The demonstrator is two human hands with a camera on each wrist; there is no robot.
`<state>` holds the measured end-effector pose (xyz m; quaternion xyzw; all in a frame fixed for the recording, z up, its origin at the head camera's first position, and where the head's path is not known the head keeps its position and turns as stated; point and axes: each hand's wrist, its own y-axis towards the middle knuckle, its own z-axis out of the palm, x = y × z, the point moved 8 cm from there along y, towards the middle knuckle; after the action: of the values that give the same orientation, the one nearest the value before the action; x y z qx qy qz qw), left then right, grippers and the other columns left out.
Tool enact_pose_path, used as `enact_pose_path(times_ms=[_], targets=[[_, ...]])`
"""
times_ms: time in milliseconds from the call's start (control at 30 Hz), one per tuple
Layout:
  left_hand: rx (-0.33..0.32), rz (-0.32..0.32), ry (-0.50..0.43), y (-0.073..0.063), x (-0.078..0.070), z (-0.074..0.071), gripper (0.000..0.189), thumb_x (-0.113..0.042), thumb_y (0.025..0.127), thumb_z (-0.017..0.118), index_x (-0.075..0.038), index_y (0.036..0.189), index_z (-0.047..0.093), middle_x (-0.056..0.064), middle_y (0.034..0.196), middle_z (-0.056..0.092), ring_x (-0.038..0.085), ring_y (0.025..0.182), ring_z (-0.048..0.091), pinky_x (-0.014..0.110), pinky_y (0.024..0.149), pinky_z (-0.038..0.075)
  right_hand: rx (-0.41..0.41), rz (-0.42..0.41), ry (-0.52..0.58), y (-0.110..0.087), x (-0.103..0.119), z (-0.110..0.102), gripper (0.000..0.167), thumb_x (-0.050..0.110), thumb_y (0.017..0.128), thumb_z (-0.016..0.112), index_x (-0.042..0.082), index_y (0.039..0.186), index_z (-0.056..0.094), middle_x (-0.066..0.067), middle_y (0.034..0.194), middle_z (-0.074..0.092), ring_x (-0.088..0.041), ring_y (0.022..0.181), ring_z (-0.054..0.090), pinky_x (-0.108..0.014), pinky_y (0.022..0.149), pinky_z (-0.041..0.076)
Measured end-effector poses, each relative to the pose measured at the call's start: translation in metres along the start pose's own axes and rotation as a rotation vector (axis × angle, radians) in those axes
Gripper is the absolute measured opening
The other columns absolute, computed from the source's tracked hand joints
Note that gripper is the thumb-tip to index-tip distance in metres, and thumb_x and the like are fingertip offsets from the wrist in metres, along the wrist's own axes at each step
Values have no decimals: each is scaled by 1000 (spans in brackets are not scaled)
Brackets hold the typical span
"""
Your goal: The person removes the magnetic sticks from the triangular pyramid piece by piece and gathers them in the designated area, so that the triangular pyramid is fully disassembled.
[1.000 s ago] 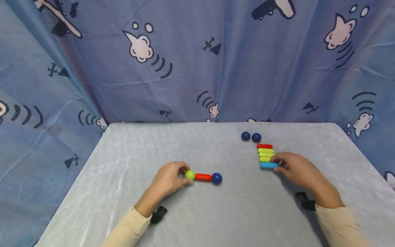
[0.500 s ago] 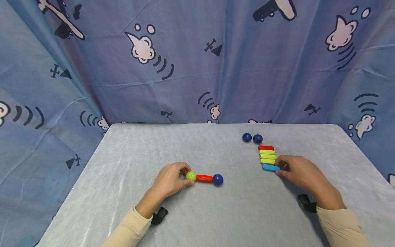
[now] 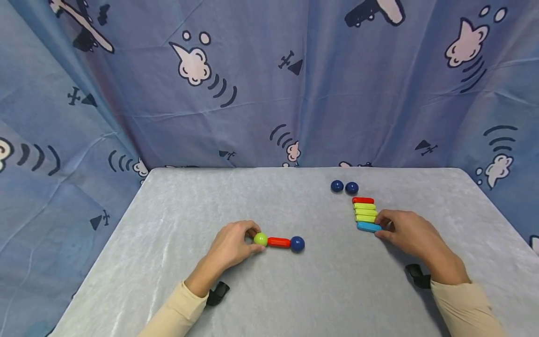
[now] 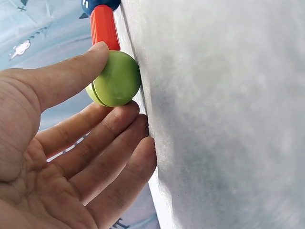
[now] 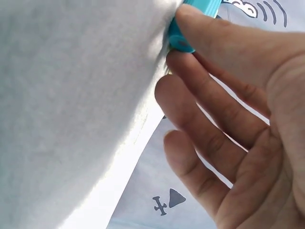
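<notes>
My left hand (image 3: 231, 243) pinches a lime-green ball (image 3: 260, 239) between thumb and fingers. Joined to that ball is a ribbed red rod (image 3: 279, 242), with a dark blue ball (image 3: 297, 244) on its far end; they look like magnetic building pieces. In the left wrist view the thumb lies over the green ball (image 4: 116, 78) and part of the red rod. Over on the right, my right hand (image 3: 410, 236) holds the right end of a light blue rod (image 3: 367, 227) by thumb and fingertips. This rod lies slightly slanted, at the near side of a row of rods.
Several lime-yellow rods (image 3: 365, 212) lie side by side just beyond the blue one, and a red rod (image 3: 363, 200) tops the row. Behind them sit two dark blue balls (image 3: 337, 186). The grey-white table (image 3: 202, 196) ends at a printed blue curtain (image 3: 252, 84).
The light blue rod has turned slightly, its right end now nearer to me, as the right hand holds it. My left hand and the joined pieces stay put.
</notes>
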<state>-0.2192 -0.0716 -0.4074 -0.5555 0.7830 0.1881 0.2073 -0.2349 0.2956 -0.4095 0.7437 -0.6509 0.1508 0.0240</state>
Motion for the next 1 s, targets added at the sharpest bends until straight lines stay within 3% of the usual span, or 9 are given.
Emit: enact_pose_path(times_ms=[433, 567, 767, 1000], targets=[[11, -3, -5, 0, -1, 0, 30, -27, 74, 89, -16, 97, 72, -5, 89, 72, 13, 84, 66, 32, 76, 52, -59, 23, 6, 0, 0, -5, 26, 18, 80, 83, 7, 98, 70, -11, 88, 71, -22, 75, 61, -43, 66, 52], [17, -8, -8, 0, -1, 0, 31, -27, 74, 89, -17, 98, 72, -6, 90, 72, 13, 85, 66, 32, 76, 51, -88, -9, 11, -3, 7, -11, 26, 19, 79, 84, 7, 99, 71, -9, 90, 72, -20, 74, 60, -37, 62, 50], [20, -10, -11, 0, 0, -1, 31, -29, 74, 89, -17, 98, 72, -7, 90, 72, 13, 85, 66, 32, 76, 51, -128, -70, 12, -8, 33, -23, 29, 24, 80, 83, 9, 102, 72, -4, 92, 72, -17, 77, 60, -31, 61, 47], [18, -9, 2, 0, -1, 0, 30, -30, 74, 88, -18, 97, 72, -7, 89, 73, 13, 83, 66, 31, 74, 50, -172, -217, 59, -20, 77, -29, 26, 25, 81, 82, 15, 104, 73, -1, 98, 74, -15, 81, 64, -38, 70, 55]])
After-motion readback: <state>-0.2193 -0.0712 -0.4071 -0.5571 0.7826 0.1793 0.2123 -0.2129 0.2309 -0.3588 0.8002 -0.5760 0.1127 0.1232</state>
